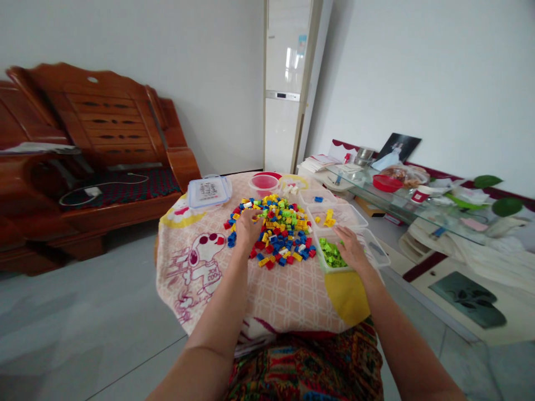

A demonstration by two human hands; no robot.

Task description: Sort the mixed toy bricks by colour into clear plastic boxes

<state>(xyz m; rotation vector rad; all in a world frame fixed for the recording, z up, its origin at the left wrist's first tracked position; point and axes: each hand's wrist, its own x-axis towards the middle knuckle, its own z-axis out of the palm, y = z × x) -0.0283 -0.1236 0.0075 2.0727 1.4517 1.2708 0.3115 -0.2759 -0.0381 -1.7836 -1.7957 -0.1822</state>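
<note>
A mixed pile of toy building bricks (284,228) in red, blue, yellow, green and white lies on the cloth-covered table (280,295). At the pile's left side, my left hand (249,227) is closed, fingertips pinched at a light green brick (259,214). My right hand (353,249) rests over the right side of a clear box with green bricks (333,253), its fingers stretched out and apart. Behind that box, a clear container (351,214) holds several yellow bricks (328,218). Farther back, another compartment has a blue brick (319,199), and white bricks (290,190) sit beside it.
A round pinkish tub (264,182) and a lidded clear box (209,191) stand at the table's far side. To the right is a glass-topped stand (401,195) bearing a red bowl (387,182) and papers. A wooden sofa (104,133) stands at left.
</note>
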